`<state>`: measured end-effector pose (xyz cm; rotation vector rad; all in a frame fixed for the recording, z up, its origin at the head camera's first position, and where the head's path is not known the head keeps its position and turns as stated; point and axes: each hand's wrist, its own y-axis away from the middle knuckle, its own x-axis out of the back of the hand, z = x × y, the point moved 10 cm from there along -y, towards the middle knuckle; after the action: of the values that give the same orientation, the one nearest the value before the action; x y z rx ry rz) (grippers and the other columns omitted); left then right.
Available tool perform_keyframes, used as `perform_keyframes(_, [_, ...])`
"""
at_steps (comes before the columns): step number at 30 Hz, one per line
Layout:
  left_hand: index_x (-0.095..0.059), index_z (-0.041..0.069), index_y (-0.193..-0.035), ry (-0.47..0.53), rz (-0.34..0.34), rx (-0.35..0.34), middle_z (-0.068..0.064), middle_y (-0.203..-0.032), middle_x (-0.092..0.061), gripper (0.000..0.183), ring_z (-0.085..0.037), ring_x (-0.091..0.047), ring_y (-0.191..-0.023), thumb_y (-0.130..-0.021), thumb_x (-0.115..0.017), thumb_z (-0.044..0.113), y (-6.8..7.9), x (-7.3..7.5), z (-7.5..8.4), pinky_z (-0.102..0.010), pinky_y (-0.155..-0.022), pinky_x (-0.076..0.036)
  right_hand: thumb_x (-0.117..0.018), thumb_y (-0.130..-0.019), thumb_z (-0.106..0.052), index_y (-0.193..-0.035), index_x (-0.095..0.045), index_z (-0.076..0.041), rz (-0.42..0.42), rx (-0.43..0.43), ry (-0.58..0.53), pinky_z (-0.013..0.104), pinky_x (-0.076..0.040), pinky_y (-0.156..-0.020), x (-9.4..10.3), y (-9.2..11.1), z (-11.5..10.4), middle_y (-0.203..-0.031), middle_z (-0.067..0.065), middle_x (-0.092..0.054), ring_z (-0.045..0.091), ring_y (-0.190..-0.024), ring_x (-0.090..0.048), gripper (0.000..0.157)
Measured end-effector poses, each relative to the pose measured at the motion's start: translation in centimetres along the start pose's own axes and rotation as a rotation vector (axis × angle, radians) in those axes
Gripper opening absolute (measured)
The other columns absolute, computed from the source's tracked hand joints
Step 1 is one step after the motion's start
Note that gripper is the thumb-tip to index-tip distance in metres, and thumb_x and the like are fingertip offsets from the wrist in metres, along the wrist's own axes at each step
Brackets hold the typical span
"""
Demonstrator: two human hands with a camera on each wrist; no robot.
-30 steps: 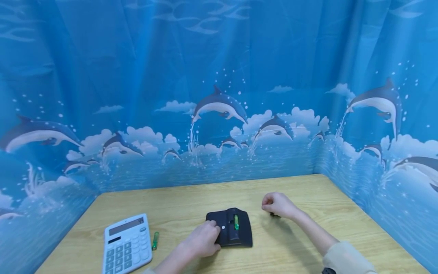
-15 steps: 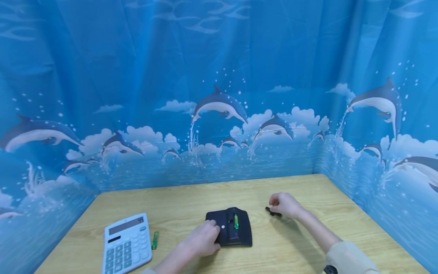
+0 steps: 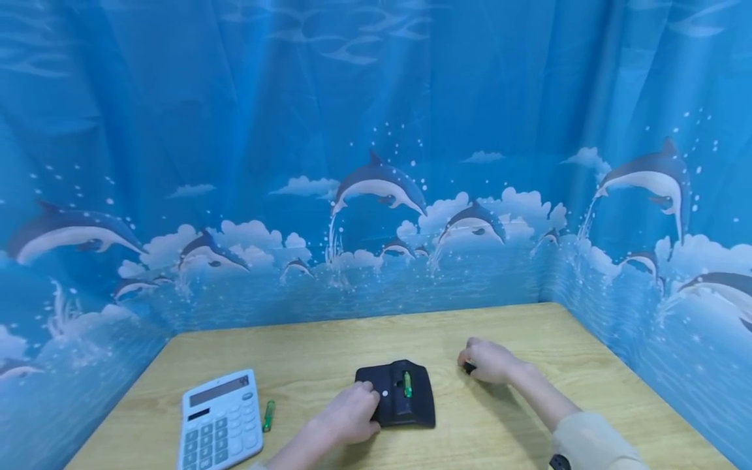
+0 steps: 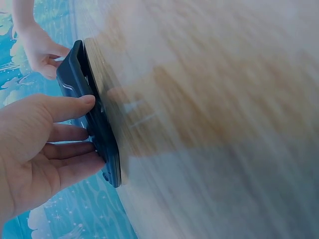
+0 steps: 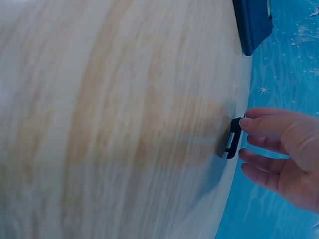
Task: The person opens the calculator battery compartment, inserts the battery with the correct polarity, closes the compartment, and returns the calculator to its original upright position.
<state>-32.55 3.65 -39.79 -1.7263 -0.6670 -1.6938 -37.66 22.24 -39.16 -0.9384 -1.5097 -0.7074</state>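
A black flat device (image 3: 420, 408), with a recess in its raised middle, lies on the table; its kind does not show from this side. A green battery (image 3: 408, 384) sits in that recess. My left hand (image 3: 351, 412) grips the device's left edge, thumb on one side and fingers on the other in the left wrist view. To the right of it, my right hand (image 3: 492, 360) pinches a small black battery cover (image 5: 233, 138) by one end, close over the tabletop. In the head view the fingers hide most of this cover.
A white calculator (image 3: 220, 418) lies at the left of the wooden table (image 3: 305, 352). Beside its right edge is a second green battery (image 3: 268, 416). A blue dolphin-print curtain (image 3: 376, 281) surrounds the table's back and sides.
My right hand moved slightly right, then lowered, and its fingers now cover more of the small black cover. The left hand and the device have kept their place.
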Motion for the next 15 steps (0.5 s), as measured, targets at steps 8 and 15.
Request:
perform_keyframes(8, [-0.067,0.003,-0.091,0.009,-0.022,0.022,-0.002,-0.08,-0.054,0.031,-0.008,-0.05,-0.074,-0.072,-0.077,0.025,-0.05,-0.35,-0.13,-0.024,-0.071,-0.049,-0.067,-0.074,0.006,-0.097,-0.069,-0.006,-0.005,-0.012,0.006,0.04,-0.05,-0.071,-0.9,0.07,0.19,-0.088,0.005,-0.053,0.023,-0.078,-0.057,0.026])
perform_keyframes(15, [-0.067,0.003,-0.09,0.0,-0.009,0.02,-0.002,-0.079,-0.054,0.031,-0.008,-0.05,-0.073,-0.072,-0.077,0.026,-0.04,-0.26,-0.17,-0.024,-0.07,-0.049,-0.067,-0.078,0.001,-0.097,-0.07,-0.007,-0.016,-0.018,0.006,0.039,-0.05,-0.071,-1.0,-0.06,-0.08,-0.087,0.003,-0.054,0.023,-0.08,-0.057,0.021])
